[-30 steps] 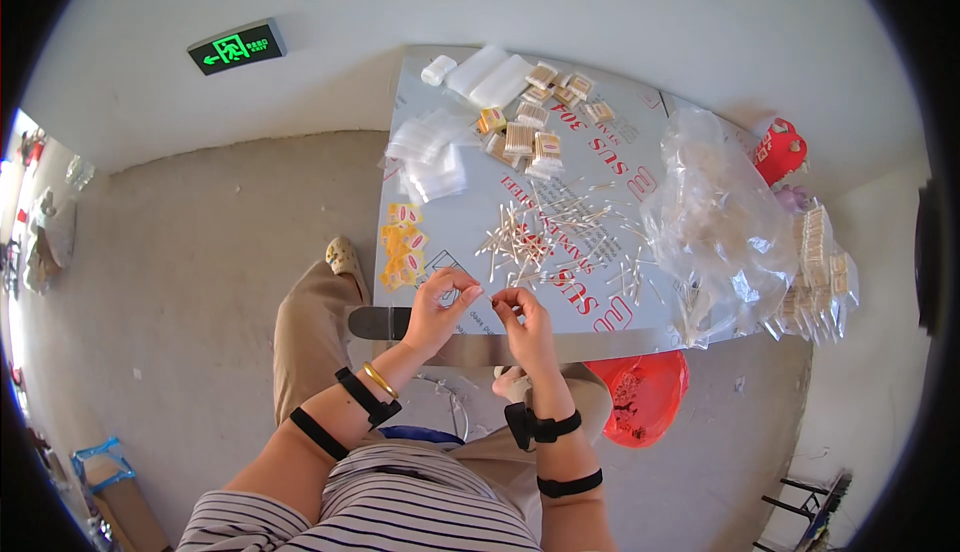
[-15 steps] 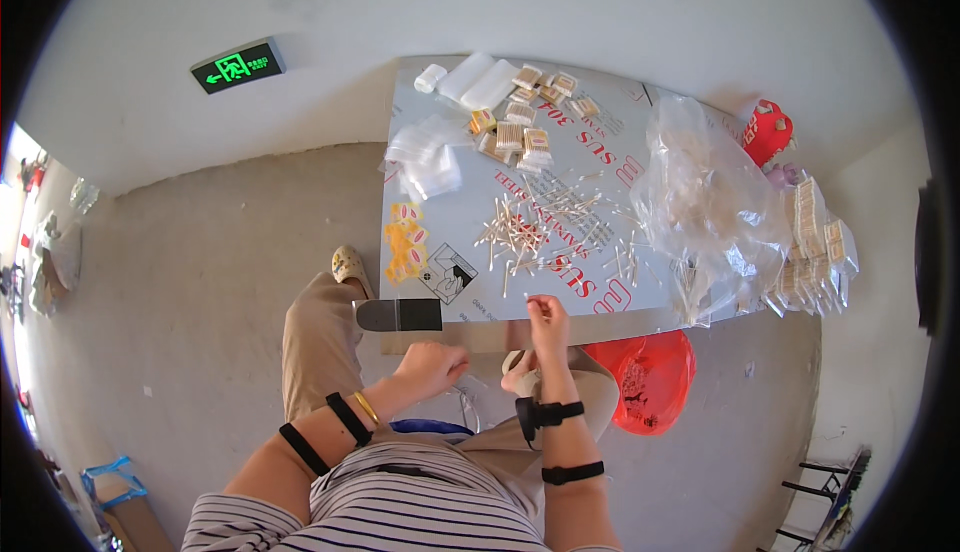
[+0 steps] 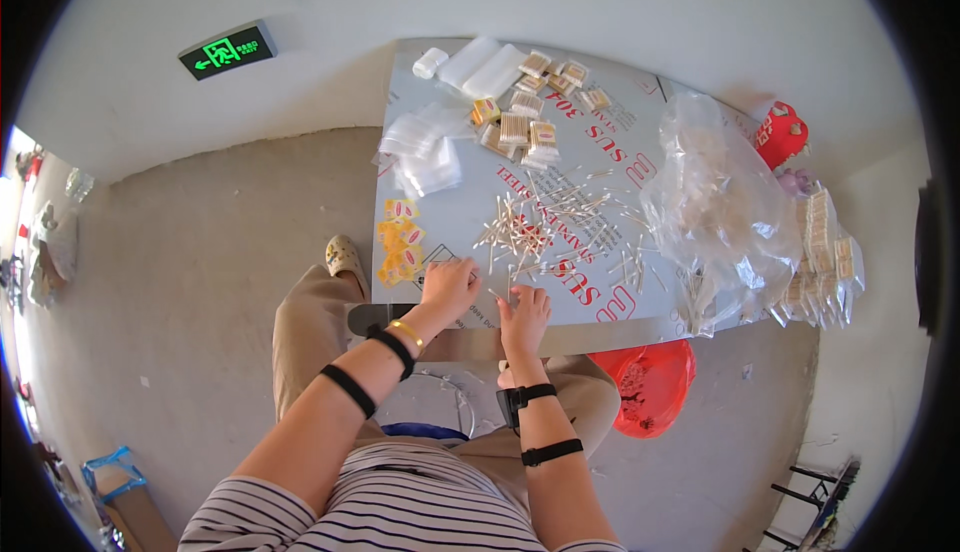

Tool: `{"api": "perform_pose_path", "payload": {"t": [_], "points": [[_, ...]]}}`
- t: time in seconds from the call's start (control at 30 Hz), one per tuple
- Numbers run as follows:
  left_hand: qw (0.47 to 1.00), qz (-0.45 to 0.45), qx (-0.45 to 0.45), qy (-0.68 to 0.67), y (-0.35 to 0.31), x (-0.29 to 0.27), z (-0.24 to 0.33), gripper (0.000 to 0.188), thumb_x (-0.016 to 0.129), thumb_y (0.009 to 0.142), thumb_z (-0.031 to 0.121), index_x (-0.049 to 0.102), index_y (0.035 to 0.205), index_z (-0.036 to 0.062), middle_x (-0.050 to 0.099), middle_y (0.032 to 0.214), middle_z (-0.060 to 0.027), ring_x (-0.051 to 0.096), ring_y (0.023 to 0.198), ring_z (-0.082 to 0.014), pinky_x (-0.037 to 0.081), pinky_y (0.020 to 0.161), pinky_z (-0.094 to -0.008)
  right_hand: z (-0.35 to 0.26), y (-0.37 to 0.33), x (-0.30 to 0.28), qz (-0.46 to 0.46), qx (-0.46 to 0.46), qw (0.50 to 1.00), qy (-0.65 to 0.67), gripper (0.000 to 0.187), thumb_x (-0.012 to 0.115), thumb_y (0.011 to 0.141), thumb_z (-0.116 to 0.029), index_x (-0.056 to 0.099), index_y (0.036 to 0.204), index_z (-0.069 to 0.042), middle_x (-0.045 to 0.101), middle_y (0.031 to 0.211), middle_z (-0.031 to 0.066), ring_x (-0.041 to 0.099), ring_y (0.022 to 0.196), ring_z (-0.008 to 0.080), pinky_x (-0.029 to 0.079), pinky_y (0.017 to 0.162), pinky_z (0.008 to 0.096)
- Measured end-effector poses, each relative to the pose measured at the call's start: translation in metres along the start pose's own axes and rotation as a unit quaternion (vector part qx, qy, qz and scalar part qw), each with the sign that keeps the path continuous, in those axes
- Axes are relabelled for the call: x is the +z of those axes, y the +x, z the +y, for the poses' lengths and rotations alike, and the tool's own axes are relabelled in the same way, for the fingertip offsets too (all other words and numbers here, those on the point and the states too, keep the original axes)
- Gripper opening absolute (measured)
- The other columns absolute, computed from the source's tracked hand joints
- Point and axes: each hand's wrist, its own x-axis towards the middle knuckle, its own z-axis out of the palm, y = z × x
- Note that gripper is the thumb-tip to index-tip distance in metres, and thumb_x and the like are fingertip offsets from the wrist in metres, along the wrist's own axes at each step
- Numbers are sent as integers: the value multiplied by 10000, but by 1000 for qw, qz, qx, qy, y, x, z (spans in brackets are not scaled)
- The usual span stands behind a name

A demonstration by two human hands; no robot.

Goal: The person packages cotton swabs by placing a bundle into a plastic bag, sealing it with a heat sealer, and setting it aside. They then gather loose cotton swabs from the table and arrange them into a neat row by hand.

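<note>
Loose cotton swabs [image 3: 525, 227] lie scattered in a pile on the metal-topped table [image 3: 585, 317]. Just in front of them, over the near edge, my right hand [image 3: 525, 320] is closed, and a white swab tip pokes out left of its fingers. My left hand [image 3: 450, 290] is curled beside it at the table edge; its fingertips are turned away, so what they hold, if anything, is hidden. Yellow printed cards [image 3: 400, 247] lie left of the left hand. Farther back are clear plastic sleeves [image 3: 425, 152] and bundled swab packs [image 3: 515, 130].
A large clear plastic bag [image 3: 725, 212] covers the table's right side, with stacked swab packs [image 3: 825, 262] beyond it. A red bag [image 3: 650, 387] hangs below the near edge. A dark flat strip [image 3: 375, 319] juts out at the near left corner.
My left hand has moved up and right from over my lap to the table edge. The right hand has shifted slightly left and down, bringing the two hands close together.
</note>
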Motion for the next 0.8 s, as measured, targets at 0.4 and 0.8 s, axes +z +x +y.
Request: {"api": "perform_pose_path", "payload": {"t": [0.4,0.8], "points": [[997,54,-14,55,12,8,-13,142,696,794,177,618,895,115,608,947,-62,610,962,-255,405,836,-422,12,5,-6,-65,-70,994,43,135,717,817,-146,635,924,-140,566,962,59,538,981,310,427,831,445],[988,97,118,8,-28,-6,-14,232,764,776,194,616,948,147,558,990,-24,544,1028,-237,384,866,-412,-16,95,-2,-89,-252,964,18,138,699,794,-90,638,915,-119,537,955,70,527,982,290,430,845,440]]}}
